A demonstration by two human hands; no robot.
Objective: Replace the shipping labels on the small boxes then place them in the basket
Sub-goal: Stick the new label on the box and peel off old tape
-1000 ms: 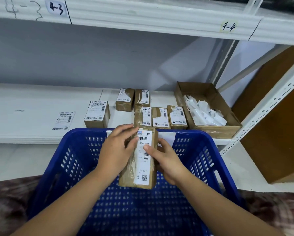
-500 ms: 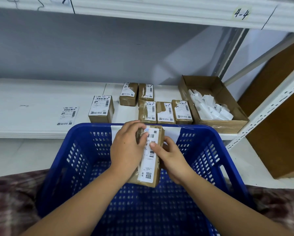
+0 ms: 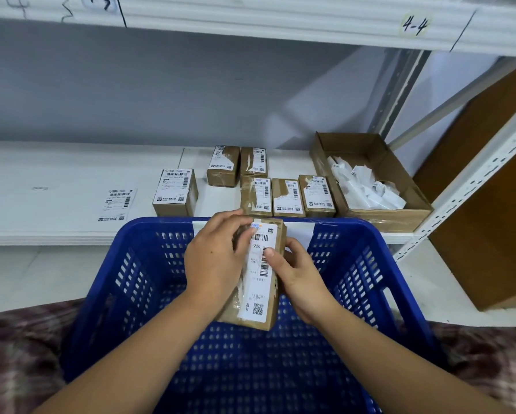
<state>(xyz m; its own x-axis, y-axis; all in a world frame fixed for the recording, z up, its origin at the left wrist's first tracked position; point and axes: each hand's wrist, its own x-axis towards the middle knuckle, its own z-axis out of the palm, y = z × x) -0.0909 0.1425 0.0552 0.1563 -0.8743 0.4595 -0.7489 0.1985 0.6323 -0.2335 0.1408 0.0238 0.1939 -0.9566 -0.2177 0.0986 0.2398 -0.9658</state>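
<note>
Head view: small box [image 3: 252, 319] sits above the basket [image 3: 355, 231], near its far rim; left hand [image 3: 218, 261] grips the box at the label [image 3: 261, 282] top corner; right hand [image 3: 298, 279] grips it too, thumb on the label; we'd peel slowly and keep the pull low.

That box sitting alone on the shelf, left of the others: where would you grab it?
Probably from above, pinching the box by its left and right sides. It lies flat on the shelf with its label facing up and open space on both sides, so a span across its width looks easiest and stays off the label.
</note>
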